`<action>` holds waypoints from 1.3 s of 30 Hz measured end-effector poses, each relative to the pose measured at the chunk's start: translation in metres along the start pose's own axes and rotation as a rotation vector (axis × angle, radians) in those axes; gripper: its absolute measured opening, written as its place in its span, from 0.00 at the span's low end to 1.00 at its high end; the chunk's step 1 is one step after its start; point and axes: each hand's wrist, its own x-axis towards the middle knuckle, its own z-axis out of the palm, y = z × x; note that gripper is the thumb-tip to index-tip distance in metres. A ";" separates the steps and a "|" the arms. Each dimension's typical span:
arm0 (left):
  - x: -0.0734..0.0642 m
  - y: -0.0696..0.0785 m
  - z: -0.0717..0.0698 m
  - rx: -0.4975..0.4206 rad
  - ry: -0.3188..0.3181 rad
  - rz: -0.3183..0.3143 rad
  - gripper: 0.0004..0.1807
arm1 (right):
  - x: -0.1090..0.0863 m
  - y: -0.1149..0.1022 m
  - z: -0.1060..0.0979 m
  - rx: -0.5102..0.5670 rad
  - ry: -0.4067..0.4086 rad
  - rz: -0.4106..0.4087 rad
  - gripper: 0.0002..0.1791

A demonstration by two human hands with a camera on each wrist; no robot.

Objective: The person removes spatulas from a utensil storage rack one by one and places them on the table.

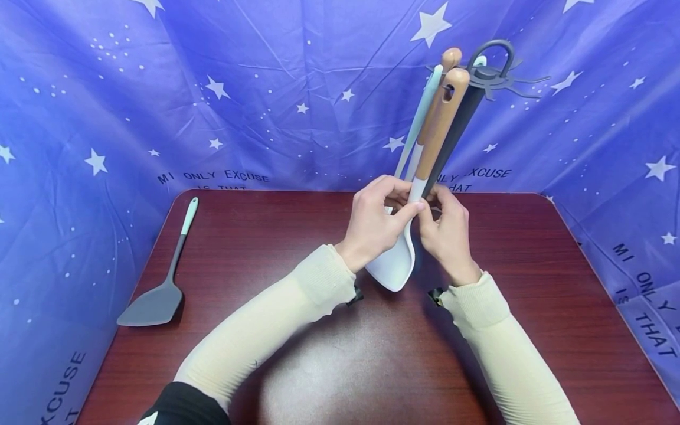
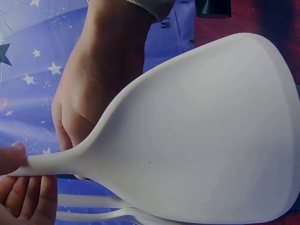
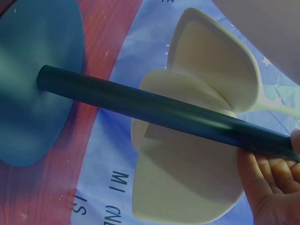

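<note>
A white turner with a wooden handle (image 1: 441,133) hangs head-down beside a dark utensil stand (image 1: 458,136). My left hand (image 1: 374,219) pinches its white neck between thumb and fingers. Its broad white head (image 2: 201,126) fills much of the left wrist view. My right hand (image 1: 447,233) grips the stand's dark pole (image 3: 164,112), its thumb close to the left thumb. The pole rises from a round base (image 3: 28,122). Hooks and a loop (image 1: 491,74) top the stand. Other utensils with a mint handle (image 1: 422,112) and a wooden handle (image 1: 451,57) hang behind the turner.
A grey turner with a mint handle (image 1: 159,301) lies at the left of the dark red wooden table (image 1: 265,236). A blue star-patterned cloth (image 1: 292,71) surrounds the table's back and sides. Pale utensil heads (image 3: 220,61) hang past the pole.
</note>
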 end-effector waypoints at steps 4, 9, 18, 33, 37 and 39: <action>0.000 0.000 -0.001 0.011 0.011 0.019 0.09 | 0.000 -0.001 0.000 0.003 0.004 0.010 0.11; 0.000 0.001 -0.003 0.013 0.022 0.034 0.09 | 0.000 -0.001 0.001 0.008 0.008 0.015 0.10; -0.002 0.002 -0.006 0.011 0.044 0.062 0.10 | 0.000 -0.001 0.000 -0.001 0.007 0.028 0.11; -0.007 0.002 -0.019 -0.014 0.062 0.083 0.12 | 0.001 -0.004 0.000 0.038 -0.007 0.069 0.09; -0.010 0.000 -0.025 0.008 0.067 0.078 0.11 | 0.001 -0.004 0.000 0.037 -0.007 0.074 0.09; -0.012 -0.001 -0.028 0.027 0.066 0.071 0.11 | 0.001 -0.004 0.000 0.039 -0.006 0.076 0.09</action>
